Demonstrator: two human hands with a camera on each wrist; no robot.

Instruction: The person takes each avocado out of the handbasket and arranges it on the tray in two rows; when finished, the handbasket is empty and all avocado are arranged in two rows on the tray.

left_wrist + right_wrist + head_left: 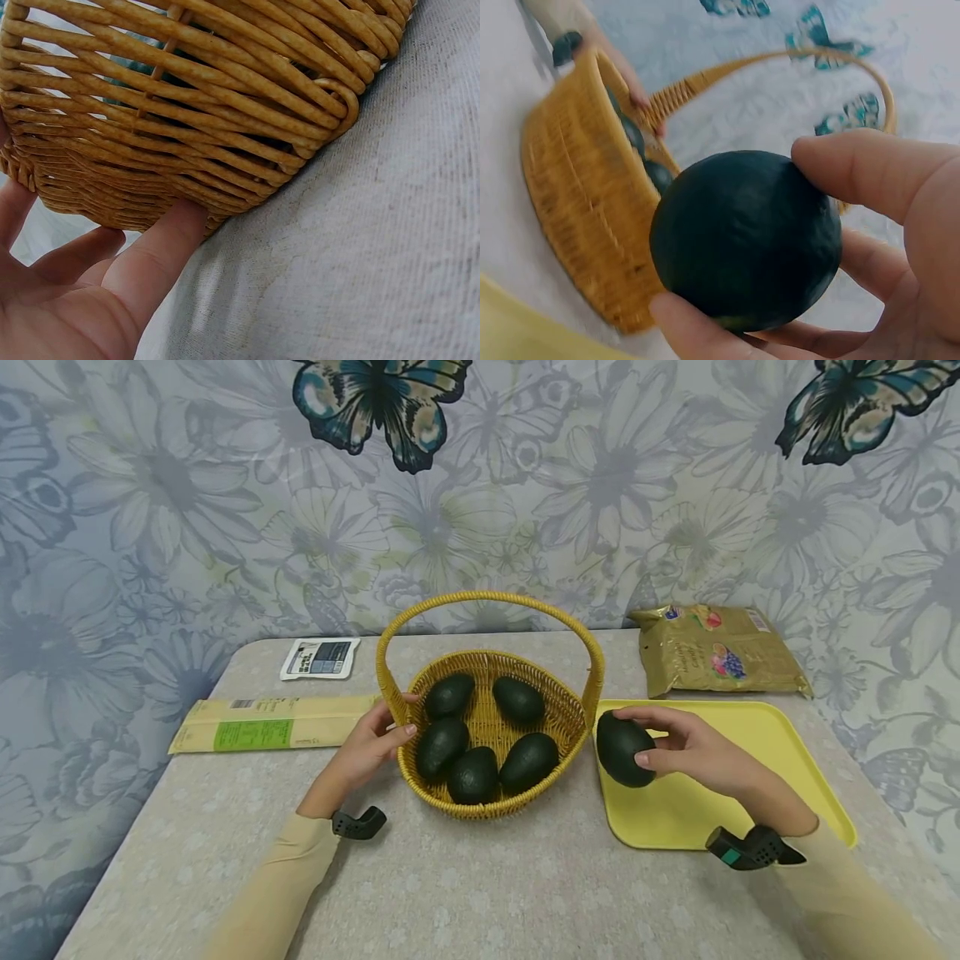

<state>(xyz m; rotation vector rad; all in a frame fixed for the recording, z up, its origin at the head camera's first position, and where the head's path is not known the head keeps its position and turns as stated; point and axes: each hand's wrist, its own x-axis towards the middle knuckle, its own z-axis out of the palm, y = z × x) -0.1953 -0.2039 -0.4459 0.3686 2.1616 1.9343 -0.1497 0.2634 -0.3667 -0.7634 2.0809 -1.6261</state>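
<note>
A yellow wicker basket [485,693] with a tall arched handle stands mid-table, several dark green avocados [442,747] lying inside. At its left side my left hand [372,743] holds the rim beside the handle's base. The left wrist view shows fingers [161,251] against the woven outer wall [172,127]. My right hand [693,750] grips one avocado [626,749] between thumb and fingers, just right of the basket and above the left end of a yellow tray [750,777]. In the right wrist view, that avocado [742,240] partly covers the basket [585,202].
A gold packet [720,652] lies behind the tray at the back right. To the left are a long pale-yellow and green package [255,724] and a small white and dark packet [320,658]. A patterned wall [525,510] rises behind the table.
</note>
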